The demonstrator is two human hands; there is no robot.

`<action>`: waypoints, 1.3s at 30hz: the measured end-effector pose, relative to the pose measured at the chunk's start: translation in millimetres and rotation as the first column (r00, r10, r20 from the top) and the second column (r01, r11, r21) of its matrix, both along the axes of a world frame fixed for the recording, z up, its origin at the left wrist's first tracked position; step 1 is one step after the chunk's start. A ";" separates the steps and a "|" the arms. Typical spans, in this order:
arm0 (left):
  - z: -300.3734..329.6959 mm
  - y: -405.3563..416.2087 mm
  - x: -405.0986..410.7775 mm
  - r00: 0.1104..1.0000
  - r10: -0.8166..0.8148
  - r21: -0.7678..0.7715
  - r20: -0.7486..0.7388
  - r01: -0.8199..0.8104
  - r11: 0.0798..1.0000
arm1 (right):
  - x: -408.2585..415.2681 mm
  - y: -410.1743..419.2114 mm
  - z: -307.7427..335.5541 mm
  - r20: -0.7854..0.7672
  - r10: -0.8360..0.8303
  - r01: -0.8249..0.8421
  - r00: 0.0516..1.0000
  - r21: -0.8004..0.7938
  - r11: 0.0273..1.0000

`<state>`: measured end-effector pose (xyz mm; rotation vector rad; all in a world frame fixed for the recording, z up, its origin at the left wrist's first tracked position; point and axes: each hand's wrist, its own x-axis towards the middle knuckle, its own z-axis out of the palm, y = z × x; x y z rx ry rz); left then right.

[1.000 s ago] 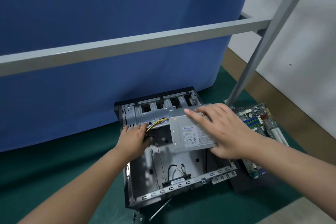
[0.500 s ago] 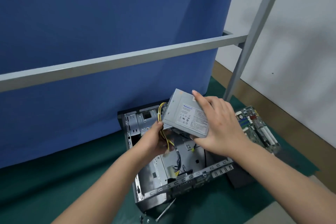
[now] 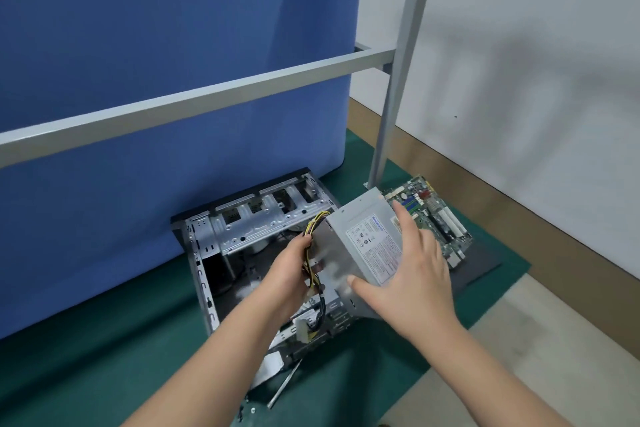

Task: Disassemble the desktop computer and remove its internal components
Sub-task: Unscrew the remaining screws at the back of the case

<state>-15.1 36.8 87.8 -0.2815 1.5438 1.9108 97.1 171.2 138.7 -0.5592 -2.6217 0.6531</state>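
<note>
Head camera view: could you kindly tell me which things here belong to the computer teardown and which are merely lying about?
Part of the job:
- power supply, held by right hand
- its cable bundle, gripped by left hand
- open computer case
- motherboard, already out, on the black panel
- screwdriver

Lying about:
- blue backdrop
- grey metal frame
- green mat

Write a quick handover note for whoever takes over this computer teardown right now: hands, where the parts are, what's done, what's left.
Left hand: grips the yellow and black cable bundle at the power supply's end.
Right hand: holds the power supply, thumb on its near side, fingers over the label.
Power supply is lifted, tilted, above the open computer case; cables trail down into the case.
Done: motherboard is out, lying on the dark panel right of the case.
Left: get the cables clear, set the supply down, check the case for remaining parts.
Screwdriver lies on the green mat in front of the case.
</note>
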 end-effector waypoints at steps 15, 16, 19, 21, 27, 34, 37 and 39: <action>-8.2 140.9 1.9 0.896 -0.419 -0.412 -0.150 0.328 0.850 | 20.3 125.2 -8.2 0.463 0.005 0.183 0.887 -0.361 0.915; -10.0 149.7 4.1 0.868 -0.473 -0.439 -0.150 0.370 0.819 | 20.3 133.5 -10.2 0.464 -0.006 0.202 0.886 -0.374 0.905; -16.2 174.5 10.9 0.799 -0.592 -0.444 -0.109 0.493 0.748 | 17.5 157.6 -18.4 0.483 -0.038 0.244 0.875 -0.371 0.896; -18.7 189.0 12.8 0.775 -0.628 -0.398 -0.069 0.556 0.730 | 13.8 171.9 -25.8 0.520 -0.057 0.287 0.852 -0.374 0.882; -36.4 199.5 14.3 0.831 -0.549 -0.359 0.092 0.542 0.760 | 0.4 181.7 -56.2 0.643 -0.006 0.312 0.766 -0.363 0.878; -61.5 173.7 27.5 0.811 -0.585 -0.576 -0.030 0.464 0.673 | -10.1 168.1 -92.9 0.679 0.052 0.290 0.732 -0.380 0.878; -62.2 168.8 32.6 0.743 -0.667 -0.645 -0.053 0.485 0.591 | -12.4 171.8 -101.0 0.691 0.054 0.262 0.720 -0.344 0.902; -62.5 164.4 38.0 0.722 -0.691 -0.663 -0.026 0.505 0.552 | -13.9 174.4 -105.5 0.703 0.057 0.245 0.709 -0.321 0.915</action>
